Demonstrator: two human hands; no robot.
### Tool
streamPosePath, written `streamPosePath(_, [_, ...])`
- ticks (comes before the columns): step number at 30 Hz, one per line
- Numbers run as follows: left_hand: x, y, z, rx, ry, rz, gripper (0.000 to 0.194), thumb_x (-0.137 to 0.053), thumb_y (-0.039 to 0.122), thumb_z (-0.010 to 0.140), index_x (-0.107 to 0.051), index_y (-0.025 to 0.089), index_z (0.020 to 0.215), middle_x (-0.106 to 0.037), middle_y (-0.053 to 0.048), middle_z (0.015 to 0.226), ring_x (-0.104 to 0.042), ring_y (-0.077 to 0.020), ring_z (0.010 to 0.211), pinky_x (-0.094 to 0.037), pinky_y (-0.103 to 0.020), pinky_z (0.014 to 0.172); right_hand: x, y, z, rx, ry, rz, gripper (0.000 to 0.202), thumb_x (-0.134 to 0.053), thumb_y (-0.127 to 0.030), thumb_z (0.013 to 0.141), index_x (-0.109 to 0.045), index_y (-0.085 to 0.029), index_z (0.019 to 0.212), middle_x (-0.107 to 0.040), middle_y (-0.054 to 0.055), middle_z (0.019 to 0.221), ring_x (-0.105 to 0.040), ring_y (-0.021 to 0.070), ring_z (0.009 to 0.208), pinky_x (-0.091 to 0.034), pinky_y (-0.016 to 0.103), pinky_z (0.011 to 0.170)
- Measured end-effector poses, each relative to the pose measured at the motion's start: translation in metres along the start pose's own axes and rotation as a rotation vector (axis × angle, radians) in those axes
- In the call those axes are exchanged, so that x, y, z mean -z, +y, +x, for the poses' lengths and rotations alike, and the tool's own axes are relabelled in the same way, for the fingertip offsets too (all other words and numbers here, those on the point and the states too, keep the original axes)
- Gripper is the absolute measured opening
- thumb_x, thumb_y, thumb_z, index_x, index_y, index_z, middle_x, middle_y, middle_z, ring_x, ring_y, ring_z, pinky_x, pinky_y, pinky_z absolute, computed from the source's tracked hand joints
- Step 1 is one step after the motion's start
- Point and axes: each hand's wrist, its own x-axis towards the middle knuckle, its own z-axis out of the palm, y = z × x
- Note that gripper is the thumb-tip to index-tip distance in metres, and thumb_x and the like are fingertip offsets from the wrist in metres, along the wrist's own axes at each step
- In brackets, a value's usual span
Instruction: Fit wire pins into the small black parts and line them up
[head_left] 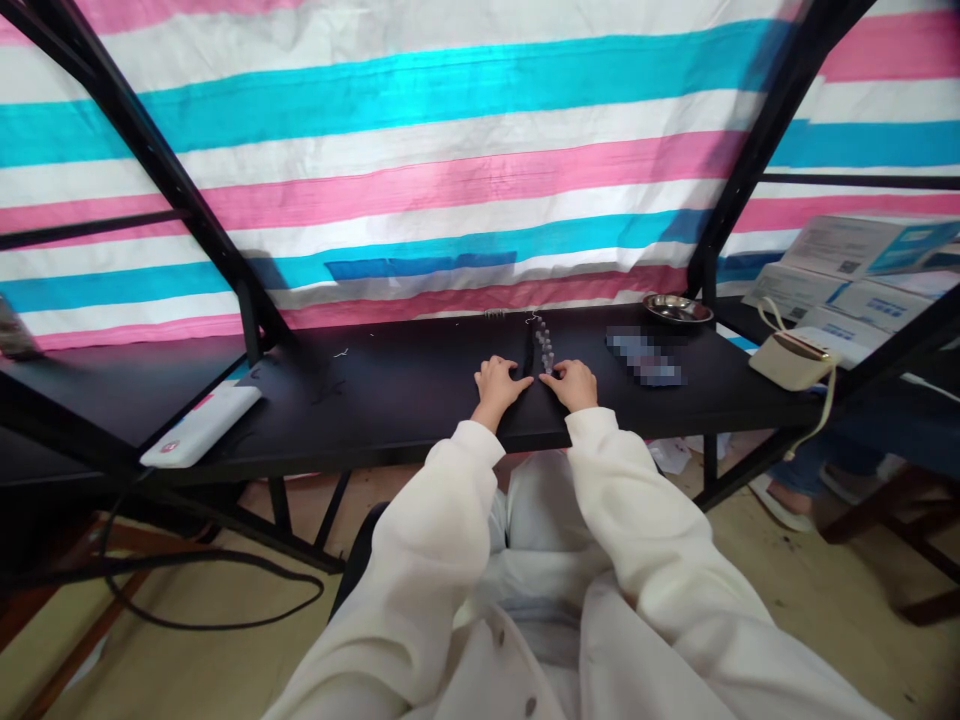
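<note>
On the dark tabletop, a string of translucent grey beads (545, 343) runs away from me. Beside it on the left lies a narrow black strip (529, 346), its exact kind unclear. My right hand (574, 384) has its thumb and forefinger around the near end of the beads, seemingly pinching it. My left hand (498, 385) rests left of the strip with fingers apart, its thumb reaching the strip's near end. A thin whitish cord (533, 317) shows at the far end of the beads.
A shiny metal dish (677, 309) and a pixelated object (645, 358) are to the right. Beyond stand a cream bag (791, 361) and white boxes (840, 270). A white power bank-like device (202, 424) with a cable sits left. Black frame posts (739, 170) flank the striped sheet.
</note>
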Motion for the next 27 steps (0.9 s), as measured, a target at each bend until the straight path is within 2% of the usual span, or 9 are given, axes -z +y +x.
streamPosePath(8, [-0.003,0.003,0.001,-0.048,0.04,-0.008,0.026,-0.064,0.042,0.075,-0.066,0.024,0.094,-0.06,-0.005,0.101,-0.049,-0.0232,0.1,-0.03,-0.038,0.087,-0.001,-0.002,0.0,0.032,0.013,-0.014,0.024,-0.061,-0.039,0.076,-0.066,-0.02,0.09,-0.061,0.006,0.089,-0.055,0.0217,0.088,-0.037,0.031,0.072])
streamPosePath(12, [-0.005,0.003,0.004,-0.052,0.073,-0.063,0.016,-0.063,0.037,0.076,-0.068,0.023,0.084,-0.063,-0.005,0.097,-0.051,-0.0241,0.099,-0.029,-0.04,0.088,-0.003,-0.002,0.0,0.072,0.012,-0.018,0.015,-0.057,-0.033,0.079,-0.064,-0.02,0.083,-0.061,0.005,0.085,-0.055,0.0202,0.084,-0.036,0.03,0.069])
streamPosePath(17, [-0.003,-0.004,0.007,0.045,0.17,-0.404,0.019,-0.063,0.037,0.075,-0.068,0.021,0.081,-0.066,-0.003,0.087,-0.058,-0.0188,0.085,-0.035,-0.036,0.086,-0.008,-0.003,0.001,0.317,-0.068,-0.001,0.007,-0.054,-0.024,0.082,-0.059,-0.019,0.081,-0.06,0.005,0.082,-0.053,0.0173,0.077,-0.035,0.027,0.067])
streamPosePath(20, [-0.003,-0.006,0.007,0.001,0.204,-0.651,0.019,-0.066,0.037,0.071,-0.068,0.019,0.078,-0.067,-0.004,0.087,-0.059,-0.0172,0.085,-0.039,-0.031,0.084,-0.009,-0.006,0.001,0.454,-0.103,-0.009,0.006,-0.051,-0.02,0.083,-0.057,-0.018,0.082,-0.06,0.006,0.083,-0.052,0.0177,0.078,-0.037,0.027,0.069])
streamPosePath(23, [-0.003,-0.005,0.006,-0.048,0.193,-0.837,0.019,-0.067,0.035,0.069,-0.068,0.017,0.074,-0.067,-0.005,0.085,-0.06,-0.0167,0.084,-0.042,-0.029,0.082,-0.009,-0.008,0.0,0.507,-0.115,-0.032,0.007,-0.049,-0.018,0.085,-0.056,-0.018,0.083,-0.06,0.007,0.084,-0.052,0.0184,0.079,-0.037,0.028,0.07])
streamPosePath(27, [-0.001,-0.002,0.004,-0.062,0.188,-0.916,0.018,-0.067,0.033,0.068,-0.067,0.015,0.072,-0.067,-0.006,0.081,-0.06,-0.016,0.081,-0.043,-0.029,0.08,-0.008,-0.01,-0.002,0.517,-0.122,-0.042,0.007,-0.049,-0.018,0.085,-0.055,-0.018,0.082,-0.06,0.007,0.084,-0.052,0.0185,0.079,-0.038,0.027,0.071])
